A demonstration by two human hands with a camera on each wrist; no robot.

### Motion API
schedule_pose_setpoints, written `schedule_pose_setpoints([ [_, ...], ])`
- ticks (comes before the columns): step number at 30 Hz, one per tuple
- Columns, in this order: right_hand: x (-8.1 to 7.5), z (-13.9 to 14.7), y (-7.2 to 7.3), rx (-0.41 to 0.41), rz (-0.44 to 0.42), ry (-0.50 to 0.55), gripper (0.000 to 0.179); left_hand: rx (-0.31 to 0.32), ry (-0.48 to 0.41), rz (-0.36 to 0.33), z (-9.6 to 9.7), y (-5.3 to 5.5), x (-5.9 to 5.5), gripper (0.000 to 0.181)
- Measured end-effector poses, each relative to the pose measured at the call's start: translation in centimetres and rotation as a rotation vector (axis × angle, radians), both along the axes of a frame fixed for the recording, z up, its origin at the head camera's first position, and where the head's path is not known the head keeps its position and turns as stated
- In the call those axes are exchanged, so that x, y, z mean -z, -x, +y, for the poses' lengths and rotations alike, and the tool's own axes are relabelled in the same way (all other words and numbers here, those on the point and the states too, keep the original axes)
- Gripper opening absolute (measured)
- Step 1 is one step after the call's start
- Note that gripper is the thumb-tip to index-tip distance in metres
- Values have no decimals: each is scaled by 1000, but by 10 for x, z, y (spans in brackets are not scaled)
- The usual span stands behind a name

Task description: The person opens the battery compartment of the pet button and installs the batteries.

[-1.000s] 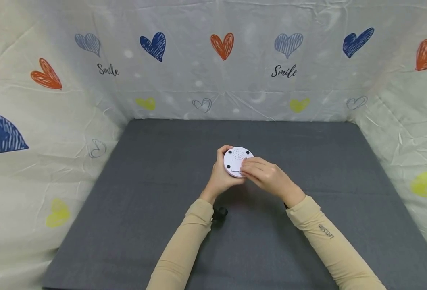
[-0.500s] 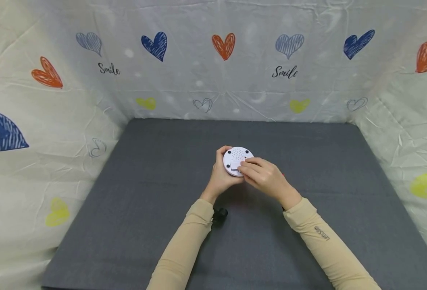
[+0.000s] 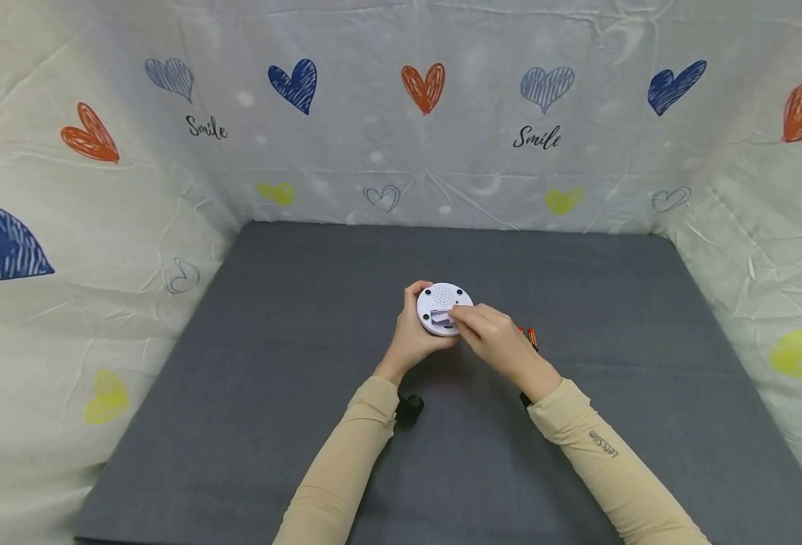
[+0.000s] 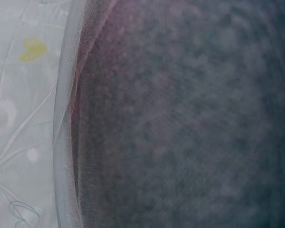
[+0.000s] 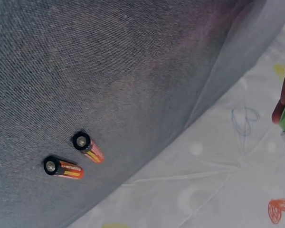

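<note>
- The round white device [image 3: 444, 296] was held in the left hand [image 3: 414, 331], its rim gripped by curled fingers.
- The right hand's [image 3: 501, 344] fingers were bunched together at the device's exposed battery compartment [image 3: 438, 318]; whether anything was pinched could not be told.
- Two orange-and-black batteries [image 5: 93, 152] were seen on the grey table [image 3: 291, 333], right of the device.
</note>
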State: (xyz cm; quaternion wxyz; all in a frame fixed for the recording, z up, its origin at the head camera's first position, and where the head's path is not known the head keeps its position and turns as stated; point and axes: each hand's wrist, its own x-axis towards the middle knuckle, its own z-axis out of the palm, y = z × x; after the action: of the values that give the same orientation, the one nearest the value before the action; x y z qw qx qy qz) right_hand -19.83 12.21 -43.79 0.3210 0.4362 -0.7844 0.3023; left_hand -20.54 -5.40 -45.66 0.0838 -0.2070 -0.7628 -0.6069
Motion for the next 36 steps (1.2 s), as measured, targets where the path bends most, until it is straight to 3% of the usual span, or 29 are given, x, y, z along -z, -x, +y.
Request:
schedule_pose_setpoints([
  [8, 7, 9, -3, -18, -9, 2, 25, -1, -32, 19, 4, 0, 6, 88],
  [12, 11, 20, -8, 6, 3, 45, 15, 3, -51, 23, 6, 1, 7, 89],
  [17, 18, 51, -15, 108, 11, 79, 27, 7, -48, -8, 4, 0, 7, 91],
  [21, 27, 90, -20, 256, -24, 69, 14, 5, -34, -31, 0, -1, 7, 93],
  [25, 39, 128, -26, 412, -85, 64, 22, 8, -40, -26, -6, 0, 6, 93],
  [29, 48, 158, -28, 512, -169, 43, 19, 0, -43, -13, -10, 1, 6, 92],
  [36, 48, 184, -27, 640, -436, -53, 9, -15, -38, 5, -9, 2, 4, 91],
])
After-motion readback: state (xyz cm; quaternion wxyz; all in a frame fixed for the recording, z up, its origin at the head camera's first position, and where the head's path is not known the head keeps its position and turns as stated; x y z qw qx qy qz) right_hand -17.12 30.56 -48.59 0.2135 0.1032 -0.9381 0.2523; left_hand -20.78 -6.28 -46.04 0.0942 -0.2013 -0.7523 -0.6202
